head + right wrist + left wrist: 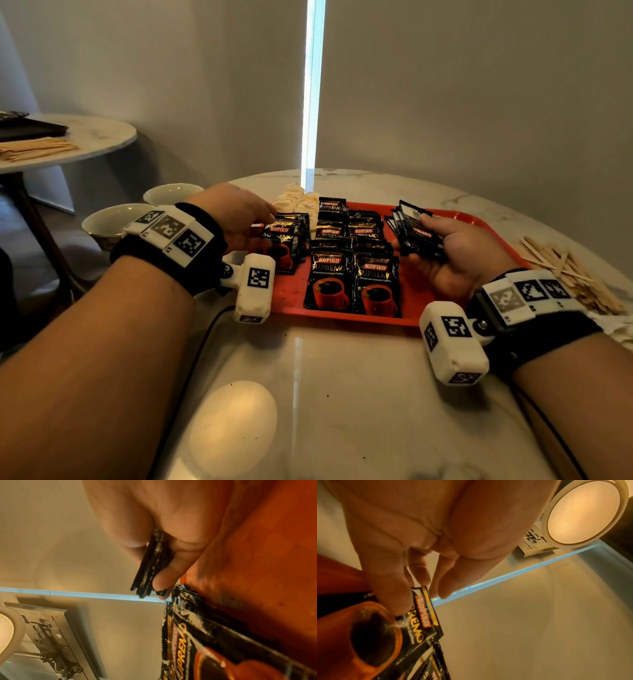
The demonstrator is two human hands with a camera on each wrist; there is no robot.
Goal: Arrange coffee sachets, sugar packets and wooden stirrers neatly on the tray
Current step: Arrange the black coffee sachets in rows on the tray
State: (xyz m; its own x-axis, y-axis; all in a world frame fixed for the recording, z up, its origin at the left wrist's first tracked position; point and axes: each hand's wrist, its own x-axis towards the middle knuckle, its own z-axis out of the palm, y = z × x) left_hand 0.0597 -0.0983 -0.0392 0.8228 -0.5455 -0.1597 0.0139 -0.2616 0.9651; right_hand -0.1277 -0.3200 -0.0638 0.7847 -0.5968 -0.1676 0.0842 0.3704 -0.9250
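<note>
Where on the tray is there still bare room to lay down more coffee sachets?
Bare red tray shows at the far right corner, beyond the right hand, and along the near-left strip before the left stack. The middle rows of sachets are crowded.

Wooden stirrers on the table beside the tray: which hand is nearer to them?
Right. The right hand, gripping a stack of sachets, is over the tray's right part, close to the wooden stirrers. The left hand is at the tray's far left side, on a sachet.
</note>
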